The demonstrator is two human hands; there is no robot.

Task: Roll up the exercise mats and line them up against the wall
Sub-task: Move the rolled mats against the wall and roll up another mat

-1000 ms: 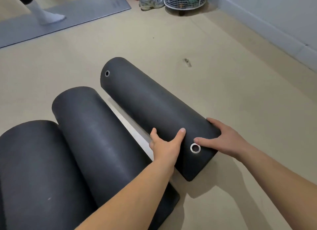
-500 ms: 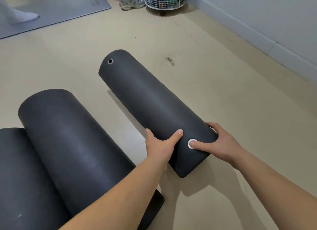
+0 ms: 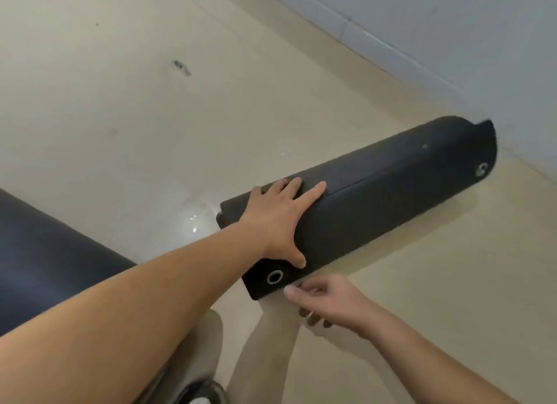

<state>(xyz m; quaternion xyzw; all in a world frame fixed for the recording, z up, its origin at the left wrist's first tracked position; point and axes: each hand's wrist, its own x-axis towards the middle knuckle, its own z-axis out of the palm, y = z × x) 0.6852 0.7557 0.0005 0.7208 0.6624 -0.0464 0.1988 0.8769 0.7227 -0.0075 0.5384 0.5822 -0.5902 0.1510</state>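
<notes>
**Roll 1: seating at the wall**

Logged rolled mat (image 3: 391,198) lying diagonally from lower centre to right-middle of frame. Far end at the base of the wall (image 3: 452,27); touching or just short, cannot tell. Logged outer flap seam (image 3: 361,183) running along top of the roll, facing up.

Logged left hand (image 3: 280,219) flat on top near the near end, fingers straight and spread: pressing, not gripping. Logged right hand (image 3: 328,301) just beside the lower near corner, next to the grommet (image 3: 275,277), fingers curled, thumb at the mat edge. Cannot tell whether pinching that edge or holding nothing. Logged 2nd rolled mat (image 3: 45,253) at left edge of frame, well apart.

Judged step in hand: settling this roll into place at the wall.

Method notes:
- Keep palm pressure on top to stop the layers springing open.
- Rotate the roll to put the flap seam underneath, pinned by the roll's own weight.
- Push low at the near end to slide rather than unroll.
- Expect foam to drag on the floor (image 3: 120,102); use short shoves.
- Square the roll to the wall, leaving room alongside for roll 2.
</notes>
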